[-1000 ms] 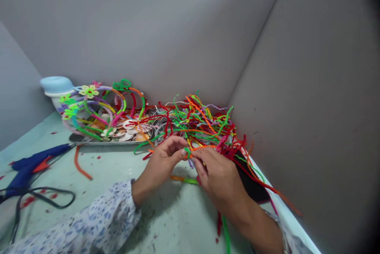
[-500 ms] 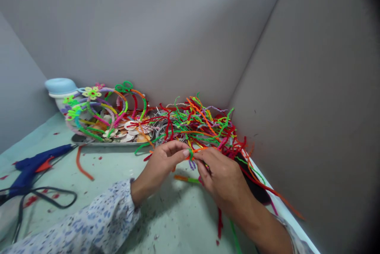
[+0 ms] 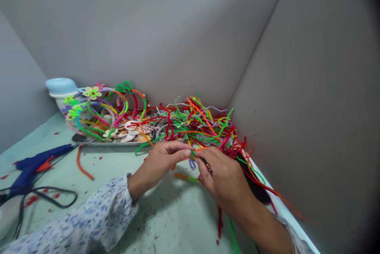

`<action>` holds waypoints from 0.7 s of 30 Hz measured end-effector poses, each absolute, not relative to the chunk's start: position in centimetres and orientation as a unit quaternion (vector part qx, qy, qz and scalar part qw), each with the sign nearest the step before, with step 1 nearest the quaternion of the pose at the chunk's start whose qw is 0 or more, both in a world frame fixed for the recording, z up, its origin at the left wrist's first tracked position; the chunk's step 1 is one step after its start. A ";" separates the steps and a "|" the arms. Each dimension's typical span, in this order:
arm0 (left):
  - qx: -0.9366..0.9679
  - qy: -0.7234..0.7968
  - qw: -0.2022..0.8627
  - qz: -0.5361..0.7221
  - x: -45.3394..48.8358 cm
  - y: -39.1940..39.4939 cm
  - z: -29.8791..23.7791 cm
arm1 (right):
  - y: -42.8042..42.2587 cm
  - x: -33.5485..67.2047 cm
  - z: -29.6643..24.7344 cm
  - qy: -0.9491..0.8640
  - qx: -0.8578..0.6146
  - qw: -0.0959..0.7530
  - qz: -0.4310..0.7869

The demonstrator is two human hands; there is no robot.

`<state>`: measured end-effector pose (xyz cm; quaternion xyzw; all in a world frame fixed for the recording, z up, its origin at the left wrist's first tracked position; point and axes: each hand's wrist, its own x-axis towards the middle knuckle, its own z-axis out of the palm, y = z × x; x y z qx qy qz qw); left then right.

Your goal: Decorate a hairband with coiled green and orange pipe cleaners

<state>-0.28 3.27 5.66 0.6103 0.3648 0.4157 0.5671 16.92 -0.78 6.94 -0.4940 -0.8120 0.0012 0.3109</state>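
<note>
Just in front of the pipe cleaner pile, my two hands meet over a small piece of work. My left hand (image 3: 164, 163) pinches a green pipe cleaner (image 3: 192, 154) between thumb and forefinger. From the other side, my right hand (image 3: 221, 170) is closed at the same spot, its fingertips on the green and orange strands; the exact grip is partly hidden. An orange pipe cleaner (image 3: 200, 149) runs between the hands. Beneath them lie a purple looped piece (image 3: 192, 164) and an orange and green wrapped strip (image 3: 185, 177).
A heap of colourful pipe cleaners (image 3: 204, 123) lies against the wall. Wrapped headbands (image 3: 124, 95) stand on a metal tray (image 3: 109, 146) holding shells (image 3: 130, 127). A blue glue gun (image 3: 32, 167) with a black cord lies left. A lidded white container (image 3: 62, 91) stands behind.
Both hands stay together at the same place. My left hand and wrist have shifted slightly, and the green pipe cleaner sits a little further right between the fingertips.
</note>
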 end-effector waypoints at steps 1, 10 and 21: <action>0.615 0.359 0.566 0.415 -0.3 3.3 5.6 | -0.8 16.9 7.0 -0.812 -0.494 0.311 0.004; 0.686 0.341 0.467 0.441 -0.6 3.6 5.7 | -1.3 16.8 7.7 -0.813 -0.491 0.310 0.047; 0.735 0.343 0.367 0.455 -0.4 3.3 6.1 | -0.9 16.9 7.3 -0.816 -0.489 0.305 0.053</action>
